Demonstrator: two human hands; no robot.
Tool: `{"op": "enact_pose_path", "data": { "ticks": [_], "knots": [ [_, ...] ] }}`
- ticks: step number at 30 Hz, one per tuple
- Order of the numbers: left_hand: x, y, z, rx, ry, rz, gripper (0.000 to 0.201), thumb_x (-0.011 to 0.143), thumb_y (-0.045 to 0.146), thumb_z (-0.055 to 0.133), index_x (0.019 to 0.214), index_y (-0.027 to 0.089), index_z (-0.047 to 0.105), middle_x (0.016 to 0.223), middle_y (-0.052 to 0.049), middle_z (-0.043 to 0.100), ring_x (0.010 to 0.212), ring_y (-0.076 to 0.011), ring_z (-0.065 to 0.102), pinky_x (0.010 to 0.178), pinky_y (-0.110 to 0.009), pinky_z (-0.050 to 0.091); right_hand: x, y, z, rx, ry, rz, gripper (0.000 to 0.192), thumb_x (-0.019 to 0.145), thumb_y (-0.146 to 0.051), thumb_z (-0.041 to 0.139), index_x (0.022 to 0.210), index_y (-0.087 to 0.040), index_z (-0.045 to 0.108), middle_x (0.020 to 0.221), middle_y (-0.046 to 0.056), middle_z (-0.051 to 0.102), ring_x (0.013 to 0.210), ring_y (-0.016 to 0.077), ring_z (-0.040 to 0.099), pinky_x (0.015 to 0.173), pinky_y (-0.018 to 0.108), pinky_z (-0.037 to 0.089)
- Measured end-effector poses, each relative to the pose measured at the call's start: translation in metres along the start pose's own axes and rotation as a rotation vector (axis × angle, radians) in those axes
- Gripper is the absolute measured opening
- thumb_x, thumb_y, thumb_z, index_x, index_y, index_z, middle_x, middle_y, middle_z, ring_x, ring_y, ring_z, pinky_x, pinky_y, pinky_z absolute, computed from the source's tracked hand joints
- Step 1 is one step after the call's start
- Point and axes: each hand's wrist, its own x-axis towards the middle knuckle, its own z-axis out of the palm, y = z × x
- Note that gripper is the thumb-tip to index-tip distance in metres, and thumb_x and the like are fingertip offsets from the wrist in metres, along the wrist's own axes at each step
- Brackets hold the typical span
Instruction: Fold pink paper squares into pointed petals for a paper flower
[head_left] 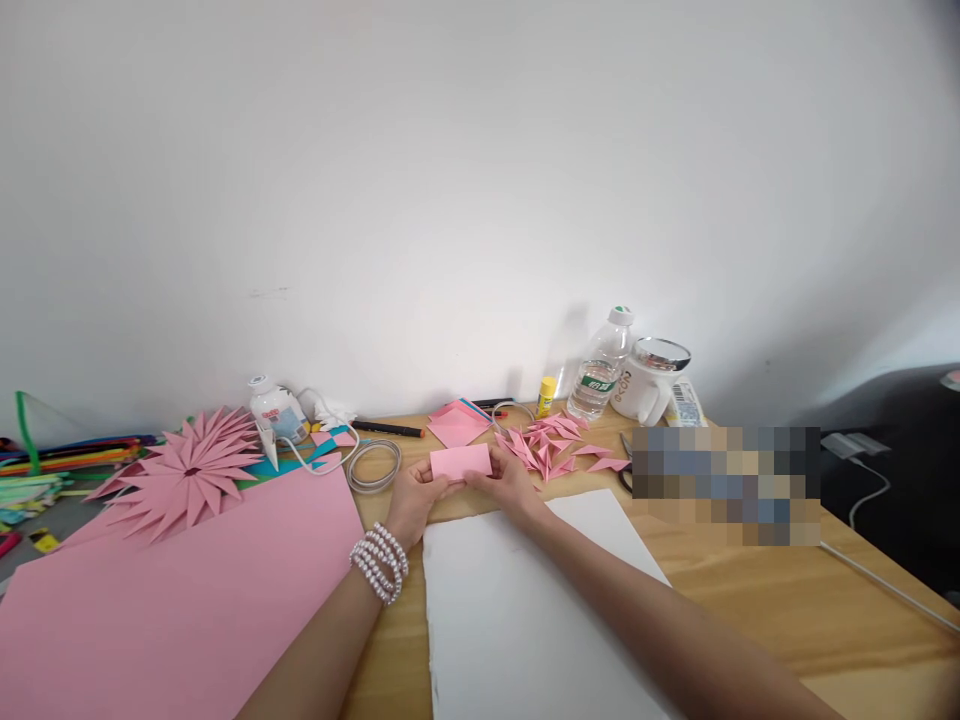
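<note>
Hands at table's far centre: left hand point(415, 497) and right hand point(508, 482) closed on opposite ends of small pink paper rectangle point(460, 462), held flat just above table point(765, 600). Pearl bracelet point(380, 562) on left wrist. White sheet point(525, 620) directly below hands; large pink sheet point(180, 610) to left, bearing pink paper flower point(184, 475). Coiled white cable point(373, 465) just beside left hand. Folded pink petals point(551, 445) scattered just beyond right hand; stack of pink squares point(456, 424) behind rectangle. Along wall: glue bottle point(274, 410), black marker point(388, 429), yellow glue stick point(546, 396), water bottle point(600, 366), white mug point(649, 381). Coloured strips point(67, 455) at far left edge.
</note>
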Motion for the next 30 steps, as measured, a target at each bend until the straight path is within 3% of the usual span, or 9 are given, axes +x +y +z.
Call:
{"op": "enact_pose_path", "data": {
  "ticks": [13, 19, 30],
  "knots": [
    [-0.010, 0.010, 0.006, -0.041, -0.138, 0.038, 0.030, 0.058, 0.010, 0.065, 0.088, 0.006, 0.063, 0.092, -0.014, 0.066, 0.090, -0.0263, 0.060, 0.087, -0.045, 0.043, 0.001, 0.010, -0.004, -0.006, 0.007, -0.054, 0.028, 0.062, -0.030, 0.061, 0.084, -0.016, 0.052, 0.079, 0.002, 0.060, 0.073, 0.0171, 0.058, 0.070, 0.031, 0.046],
    [-0.013, 0.004, 0.003, -0.012, -0.056, 0.040, 0.031, 0.059, 0.016, 0.069, 0.088, 0.006, 0.062, 0.087, -0.013, 0.068, 0.082, -0.0229, 0.063, 0.085, -0.042, 0.045, -0.004, 0.005, 0.000, -0.037, 0.018, -0.038, 0.031, 0.059, -0.035, 0.065, 0.080, -0.016, 0.054, 0.077, 0.003, 0.062, 0.071, 0.0191, 0.059, 0.070, 0.033, 0.047],
    [-0.011, 0.001, 0.000, -0.009, -0.069, 0.058, 0.032, 0.062, 0.020, 0.068, 0.090, 0.008, 0.061, 0.091, -0.013, 0.067, 0.086, -0.0237, 0.062, 0.083, -0.040, 0.046, -0.005, 0.007, 0.005, 0.006, 0.117, -0.043, 0.036, 0.058, -0.041, 0.066, 0.081, -0.016, 0.052, 0.076, 0.005, 0.064, 0.070, 0.0218, 0.061, 0.063, 0.037, 0.052]
  ]
}}
